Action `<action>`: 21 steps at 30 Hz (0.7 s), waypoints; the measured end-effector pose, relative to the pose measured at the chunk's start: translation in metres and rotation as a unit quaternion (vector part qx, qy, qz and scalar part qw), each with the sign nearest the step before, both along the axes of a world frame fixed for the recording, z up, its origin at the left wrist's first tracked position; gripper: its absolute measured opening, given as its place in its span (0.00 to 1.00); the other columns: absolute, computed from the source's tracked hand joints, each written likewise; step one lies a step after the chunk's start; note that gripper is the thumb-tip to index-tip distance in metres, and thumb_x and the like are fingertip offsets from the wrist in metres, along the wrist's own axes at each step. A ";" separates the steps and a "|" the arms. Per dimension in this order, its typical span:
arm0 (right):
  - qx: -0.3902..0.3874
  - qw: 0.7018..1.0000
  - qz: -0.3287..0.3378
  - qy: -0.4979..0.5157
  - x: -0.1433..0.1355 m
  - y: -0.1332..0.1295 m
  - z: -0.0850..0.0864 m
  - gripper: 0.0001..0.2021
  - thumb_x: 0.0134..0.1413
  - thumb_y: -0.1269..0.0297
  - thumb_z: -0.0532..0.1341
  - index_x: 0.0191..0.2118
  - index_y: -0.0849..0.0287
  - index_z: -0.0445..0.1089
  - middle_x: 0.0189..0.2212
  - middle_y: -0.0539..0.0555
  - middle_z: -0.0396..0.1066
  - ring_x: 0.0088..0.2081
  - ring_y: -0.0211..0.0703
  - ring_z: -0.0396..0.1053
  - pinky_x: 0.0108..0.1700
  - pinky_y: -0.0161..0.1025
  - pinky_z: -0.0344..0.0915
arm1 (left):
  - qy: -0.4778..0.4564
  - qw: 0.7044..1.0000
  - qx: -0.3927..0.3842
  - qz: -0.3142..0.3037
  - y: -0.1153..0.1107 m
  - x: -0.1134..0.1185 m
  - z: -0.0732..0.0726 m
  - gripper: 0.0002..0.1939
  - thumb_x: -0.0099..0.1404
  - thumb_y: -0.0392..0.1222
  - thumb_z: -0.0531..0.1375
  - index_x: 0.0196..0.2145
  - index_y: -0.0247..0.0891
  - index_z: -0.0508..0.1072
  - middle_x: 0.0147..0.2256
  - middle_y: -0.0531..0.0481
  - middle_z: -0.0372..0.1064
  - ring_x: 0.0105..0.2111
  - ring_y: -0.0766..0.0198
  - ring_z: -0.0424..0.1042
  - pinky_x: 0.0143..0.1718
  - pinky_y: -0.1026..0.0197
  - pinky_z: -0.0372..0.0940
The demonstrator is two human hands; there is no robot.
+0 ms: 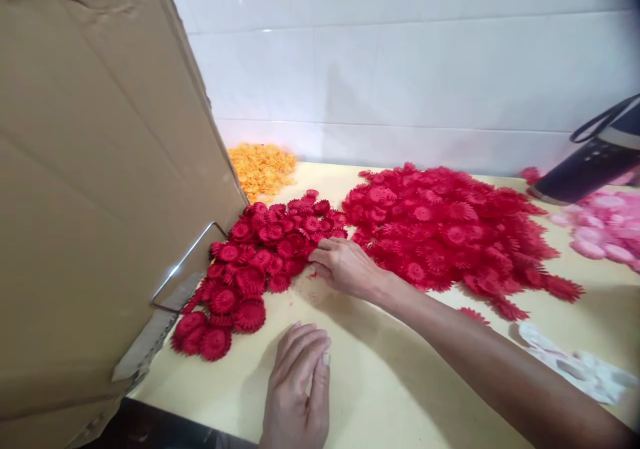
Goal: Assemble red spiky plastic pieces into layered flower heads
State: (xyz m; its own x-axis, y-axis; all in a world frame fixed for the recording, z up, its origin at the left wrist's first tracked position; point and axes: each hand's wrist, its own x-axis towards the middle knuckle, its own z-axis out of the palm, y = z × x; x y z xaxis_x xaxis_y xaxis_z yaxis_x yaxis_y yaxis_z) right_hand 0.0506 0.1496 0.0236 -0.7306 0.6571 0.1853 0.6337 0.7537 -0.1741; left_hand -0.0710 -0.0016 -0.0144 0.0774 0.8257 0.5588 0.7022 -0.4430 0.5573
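Note:
My right hand [343, 265] reaches across from the right to the near right edge of a pile of dark red, ruffled flower rosettes [250, 279]. Its fingers are bent together on a dark red rosette at the pile's edge, and the fingertips are partly hidden. Lower down, my left hand [299, 385] rests over the cream tabletop [360, 369], apart from the flowers. Its fingers lie side by side, gently curved, with the thumb along them, and nothing shows in them. A broad heap of brighter red, fringed flower pieces [450, 225] lies beyond my right wrist.
A tall cardboard box [100, 169] with a metal wire handle [187, 262] walls off the left side. Orange pieces [263, 169] lie at the back. At right are a tilted dark bottle [590, 165], pink pieces [607, 222] and a white cloth-like item [575, 362]. A tiled wall [400, 69] stands behind.

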 end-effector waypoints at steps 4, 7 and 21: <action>-0.007 1.000 0.021 0.007 -0.021 -0.008 -0.005 0.09 0.57 0.64 0.54 0.31 0.59 0.70 0.30 0.53 0.70 0.32 0.38 0.67 0.33 0.34 0.55 | -0.023 0.999 0.029 0.023 -0.008 -0.012 0.001 0.17 0.57 0.24 0.53 0.41 0.38 0.71 0.36 0.45 0.74 0.40 0.60 0.71 0.43 0.57 0.68; -0.009 1.000 -0.003 0.008 -0.036 -0.012 -0.013 0.08 0.55 0.64 0.56 0.31 0.61 0.69 0.29 0.54 0.70 0.30 0.40 0.67 0.31 0.35 0.54 | -0.029 0.997 0.055 0.042 -0.016 -0.022 -0.001 0.18 0.58 0.23 0.52 0.43 0.36 0.69 0.37 0.43 0.72 0.41 0.59 0.69 0.41 0.57 0.68; -0.043 0.989 -0.065 0.129 -0.006 -0.045 -0.007 0.08 0.51 0.71 0.55 0.23 0.60 0.65 0.21 0.49 0.67 0.23 0.34 0.62 0.24 0.32 0.49 | -0.216 0.961 -0.090 0.147 -0.018 -0.013 0.006 0.18 0.62 0.33 0.54 0.50 0.38 0.64 0.40 0.45 0.68 0.39 0.62 0.69 0.41 0.60 0.64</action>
